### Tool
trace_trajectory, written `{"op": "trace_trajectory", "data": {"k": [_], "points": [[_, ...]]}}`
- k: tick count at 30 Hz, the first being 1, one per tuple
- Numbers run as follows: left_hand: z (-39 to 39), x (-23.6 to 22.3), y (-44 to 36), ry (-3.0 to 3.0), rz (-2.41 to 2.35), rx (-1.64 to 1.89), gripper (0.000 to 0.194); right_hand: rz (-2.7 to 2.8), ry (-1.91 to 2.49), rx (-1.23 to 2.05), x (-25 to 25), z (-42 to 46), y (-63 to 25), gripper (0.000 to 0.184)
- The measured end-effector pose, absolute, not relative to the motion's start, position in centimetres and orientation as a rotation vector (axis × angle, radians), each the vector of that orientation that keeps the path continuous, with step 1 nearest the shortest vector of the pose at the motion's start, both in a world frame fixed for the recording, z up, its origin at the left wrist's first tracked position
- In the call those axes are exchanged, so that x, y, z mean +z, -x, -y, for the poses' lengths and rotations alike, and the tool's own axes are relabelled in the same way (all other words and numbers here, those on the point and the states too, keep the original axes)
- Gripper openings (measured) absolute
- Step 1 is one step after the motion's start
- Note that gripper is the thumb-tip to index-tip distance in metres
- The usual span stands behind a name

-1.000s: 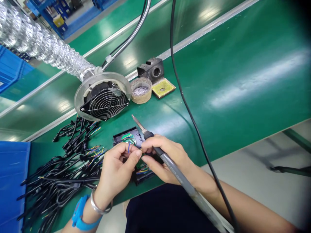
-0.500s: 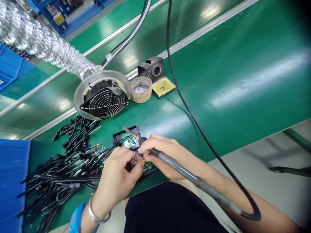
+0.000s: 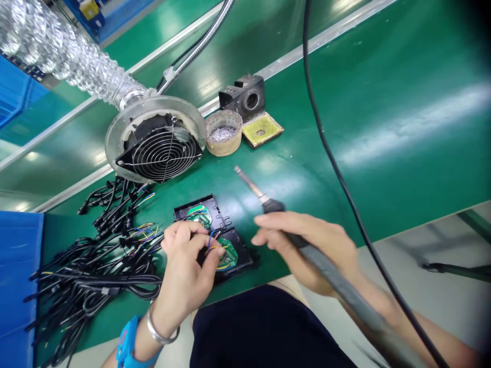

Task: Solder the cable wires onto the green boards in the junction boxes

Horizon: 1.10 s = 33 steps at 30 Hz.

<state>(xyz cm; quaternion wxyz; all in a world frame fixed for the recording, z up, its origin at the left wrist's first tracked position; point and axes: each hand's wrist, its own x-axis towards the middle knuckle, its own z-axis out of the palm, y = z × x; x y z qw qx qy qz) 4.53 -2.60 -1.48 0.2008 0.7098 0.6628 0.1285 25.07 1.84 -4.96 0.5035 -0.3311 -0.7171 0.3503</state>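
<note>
My right hand (image 3: 307, 245) is closed around a soldering iron (image 3: 274, 204), its tip pointing up and left over the bench. My left hand (image 3: 190, 258) pinches thin coloured wires (image 3: 210, 244), blue and yellow among them, above an open black plastic case. The case lies in two parts side by side: a farther half (image 3: 217, 214) and a nearer half (image 3: 243, 253). Each half carries a green circuit board, one board (image 3: 205, 217) behind my left hand and another board (image 3: 230, 254) just right of its fingertips. My fingers cover part of both boards.
Black cables (image 3: 115, 281) with bare coloured ends are heaped at the left, beside a blue bin (image 3: 19, 286). A fume extractor (image 3: 164, 148) overhangs the bench. Behind stand a round tub (image 3: 226, 145) of solder bits, an iron holder (image 3: 245, 97) and a yellow sponge (image 3: 264, 130).
My right hand has moved right with the soldering iron, away from the wires and the case. My left hand stays on the wires, and more of the nearer board shows.
</note>
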Motion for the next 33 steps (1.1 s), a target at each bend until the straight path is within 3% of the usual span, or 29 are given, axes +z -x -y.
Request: {"op": "trace_trajectory", "data": {"k": [4, 14, 23, 33], "points": [[2.7, -1.8, -4.1, -1.969, -1.823, 0.445, 0.014, 1.870, 0.774, 0.867, -5.0, -1.5, -22.9, 0.023], [3.1, -2.5, -3.9, -1.864, -1.847, 0.728, 0.013, 1.914, 0.676, 1.073, -6.6, -1.8, -22.1, 0.026], [2.6, -1.6, -3.6, -1.954, -1.731, 0.499, 0.012, 1.920, 0.647, 0.984, -5.4, -2.1, -22.0, 0.022], [2.6, -1.8, -4.0, -2.021, -1.780, 0.545, 0.017, 1.942, 0.646, 0.927, -5.3, -2.8, -22.0, 0.025]]}}
